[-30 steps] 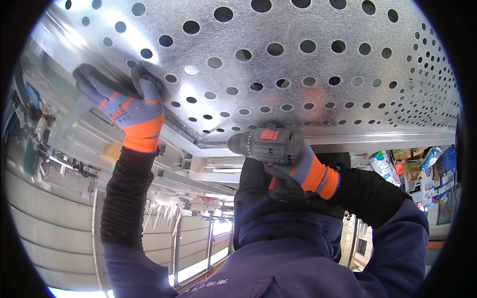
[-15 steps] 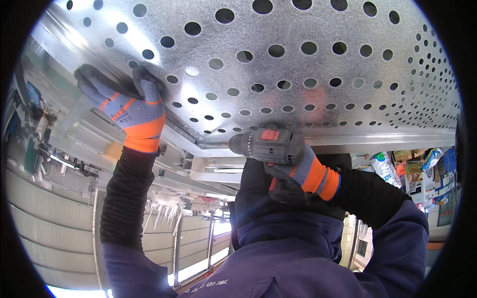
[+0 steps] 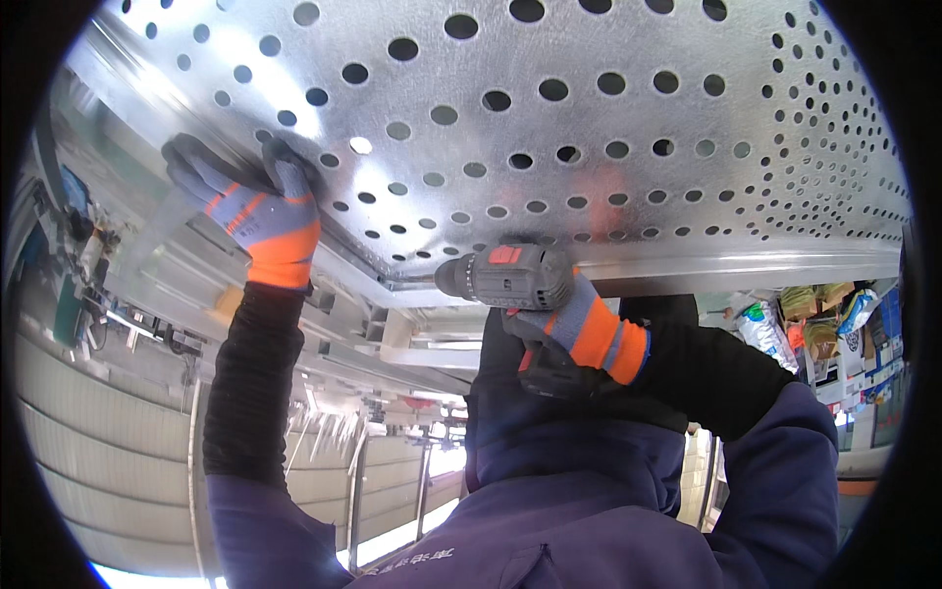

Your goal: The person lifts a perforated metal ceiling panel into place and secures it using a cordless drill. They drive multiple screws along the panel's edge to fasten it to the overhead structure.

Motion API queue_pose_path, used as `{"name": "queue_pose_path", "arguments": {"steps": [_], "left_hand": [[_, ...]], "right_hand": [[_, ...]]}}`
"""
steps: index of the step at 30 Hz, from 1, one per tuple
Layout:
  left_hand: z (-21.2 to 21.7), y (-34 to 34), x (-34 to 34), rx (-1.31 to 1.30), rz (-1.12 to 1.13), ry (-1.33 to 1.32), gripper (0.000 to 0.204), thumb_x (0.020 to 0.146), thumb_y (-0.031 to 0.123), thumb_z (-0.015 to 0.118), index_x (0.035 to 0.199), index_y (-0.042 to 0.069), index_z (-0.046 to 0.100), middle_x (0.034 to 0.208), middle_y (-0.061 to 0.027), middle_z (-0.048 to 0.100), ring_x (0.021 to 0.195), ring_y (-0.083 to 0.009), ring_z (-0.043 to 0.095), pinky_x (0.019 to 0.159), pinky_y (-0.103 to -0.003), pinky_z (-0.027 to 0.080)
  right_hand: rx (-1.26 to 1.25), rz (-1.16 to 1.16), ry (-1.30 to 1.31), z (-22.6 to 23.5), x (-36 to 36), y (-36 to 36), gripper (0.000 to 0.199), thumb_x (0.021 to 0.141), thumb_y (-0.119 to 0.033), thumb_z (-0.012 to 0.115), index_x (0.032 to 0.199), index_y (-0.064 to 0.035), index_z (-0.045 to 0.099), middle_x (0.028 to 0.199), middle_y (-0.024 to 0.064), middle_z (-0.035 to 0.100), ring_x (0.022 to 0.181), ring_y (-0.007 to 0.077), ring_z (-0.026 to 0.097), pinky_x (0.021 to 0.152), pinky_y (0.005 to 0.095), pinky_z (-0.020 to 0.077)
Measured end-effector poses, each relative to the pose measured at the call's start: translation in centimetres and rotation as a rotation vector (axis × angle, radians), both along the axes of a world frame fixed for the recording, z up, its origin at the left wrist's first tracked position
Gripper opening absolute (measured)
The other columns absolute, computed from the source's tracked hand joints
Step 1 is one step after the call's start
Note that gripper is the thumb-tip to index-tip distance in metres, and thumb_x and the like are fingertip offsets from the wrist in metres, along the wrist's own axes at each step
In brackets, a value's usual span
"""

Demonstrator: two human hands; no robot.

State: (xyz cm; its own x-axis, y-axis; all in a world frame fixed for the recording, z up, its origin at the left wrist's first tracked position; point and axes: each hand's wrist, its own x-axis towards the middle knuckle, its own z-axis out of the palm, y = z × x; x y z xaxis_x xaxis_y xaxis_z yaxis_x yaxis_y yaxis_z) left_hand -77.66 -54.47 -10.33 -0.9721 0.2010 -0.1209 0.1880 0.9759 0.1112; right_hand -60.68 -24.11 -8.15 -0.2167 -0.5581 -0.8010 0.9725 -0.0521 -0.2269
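A perforated silvery metal panel with a raised rim fills the upper part of the view. My left hand, in a grey and orange glove, grips its left rim, thumb on the inner side and fingers over the outer side. In my right hand, gloved alike, is a black cordless drill with a red patch. The fingers wrap its handle; the battery base shows below. The drill lies level with its chuck toward the panel's near left corner. A thin bit reaches that corner; whether it touches the metal cannot be told.
Metal framing runs below the panel's near left corner. At the right are shelves with packages, among them a white and green bag. Ribbed wall panels stand at the lower left.
The drill and my right hand have shifted slightly left, toward the corner. The panel's holes sit a little differently in view. My left hand keeps its grip on the rim.
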Motion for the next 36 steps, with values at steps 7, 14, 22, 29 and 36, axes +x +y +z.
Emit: {"name": "queue_pose_path", "arguments": {"steps": [7, 14, 22, 29, 36], "left_hand": [[-0.5, 0.0, -0.2, 0.019, 0.001, 0.033, 0.096, 0.082, 0.035, 0.067, 0.152, -0.008, 0.017, 0.157, -0.0337, 0.015, 0.144, -0.0522, 0.017, 0.117, -0.061, 0.016], [0.1, 0.5, -0.1, 0.024, 0.031, 0.098, 0.09, 0.082, 0.034, 0.068, 0.15, -0.008, 0.025, 0.155, -0.0322, 0.024, 0.143, -0.05, 0.023, 0.117, -0.058, 0.02], [0.1, 1.2, 0.0, 0.01, 0.087, 0.136, 0.091, 0.081, 0.04, 0.071, 0.149, -0.005, 0.031, 0.153, -0.029, 0.031, 0.14, -0.0508, 0.027, 0.116, -0.056, 0.025], [-0.4, 0.7, -0.4, 0.025, 0.045, 0.218, 0.088, 0.077, 0.043, 0.075, 0.143, -0.003, 0.041, 0.15, -0.0269, 0.036, 0.137, -0.0545, 0.031, 0.112, -0.058, 0.032], [-0.4, 0.7, 0.2, 0.111, 0.129, 0.221, 0.092, 0.072, 0.039, 0.08, 0.147, 0.006, 0.039, 0.152, -0.0197, 0.037, 0.138, -0.0505, 0.032, 0.111, -0.057, 0.034]], "right_hand": [[0.12, -0.233, 0.013, 0.8, 0.6, -0.6, 0.045, 0.076, -0.008, 0.083, 0.115, -0.0059, 0.06, 0.099, 0.0032, 0.07, 0.092, 0.0133, 0.067, 0.084, 0.0313, 0.0554], [0.022, -0.016, 0.084, 0.4, 0.0, 0.4, 0.043, 0.081, -0.012, 0.078, 0.12, -0.0101, 0.062, 0.114, 0.0061, 0.068, 0.102, 0.0161, 0.065, 0.091, 0.0316, 0.053], [0.095, -0.034, 0.111, 1.7, -1.8, 0.4, 0.024, 0.083, -0.011, 0.076, 0.105, -0.0051, 0.068, 0.096, 0.0047, 0.07, 0.087, 0.014, 0.065, 0.076, 0.0307, 0.0553], [-0.007, -0.013, -0.111, 2.6, -3.5, 0.5, 0.024, 0.081, -0.005, 0.071, 0.104, -0.0035, 0.066, 0.092, 0.0061, 0.069, 0.075, 0.0122, 0.061, 0.065, 0.028, 0.0526], [-0.022, -0.076, 0.047, 1.0, -1.3, 0.3, 0.033, 0.082, -0.005, 0.072, 0.114, -0.0039, 0.062, 0.088, 0.0063, 0.07, 0.07, 0.0125, 0.064, 0.058, 0.0295, 0.0549]]}}
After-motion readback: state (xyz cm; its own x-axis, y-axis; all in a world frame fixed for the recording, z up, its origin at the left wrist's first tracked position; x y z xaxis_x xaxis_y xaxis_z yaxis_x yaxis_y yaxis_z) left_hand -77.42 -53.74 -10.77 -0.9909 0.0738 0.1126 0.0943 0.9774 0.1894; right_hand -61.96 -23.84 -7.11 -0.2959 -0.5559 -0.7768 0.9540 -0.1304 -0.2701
